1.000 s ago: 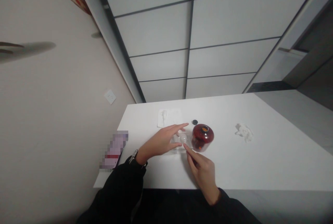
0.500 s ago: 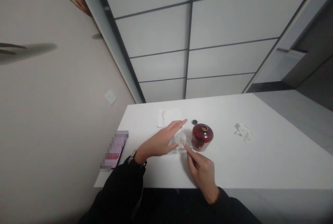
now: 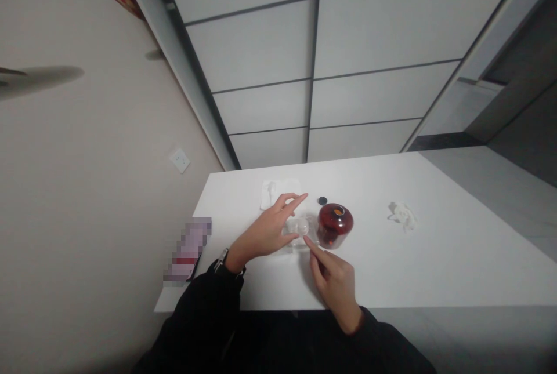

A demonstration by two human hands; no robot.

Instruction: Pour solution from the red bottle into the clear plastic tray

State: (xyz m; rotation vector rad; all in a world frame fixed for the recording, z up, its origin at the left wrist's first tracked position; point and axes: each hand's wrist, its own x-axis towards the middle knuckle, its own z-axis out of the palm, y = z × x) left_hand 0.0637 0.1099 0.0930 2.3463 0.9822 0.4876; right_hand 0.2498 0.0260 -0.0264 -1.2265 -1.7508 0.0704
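Note:
A small clear glass container stands on the white table, just left of a round dark red jar with an orange opening on top. My left hand curves around the clear container's left side, thumb and fingers apart and touching it. My right hand rests on the table in front, index finger stretched out with its tip at the container's near right edge, other fingers curled. A small black cap lies behind the jar.
A folded white tissue lies at the back left of the table. A crumpled white tissue sits to the right. A blurred pink item lies at the table's left edge. A wall with a socket stands left.
The view has shifted slightly, so everything sits a little lower left. Both hands keep nearly the same pose at the clear container; the left fingers have curled in a little.

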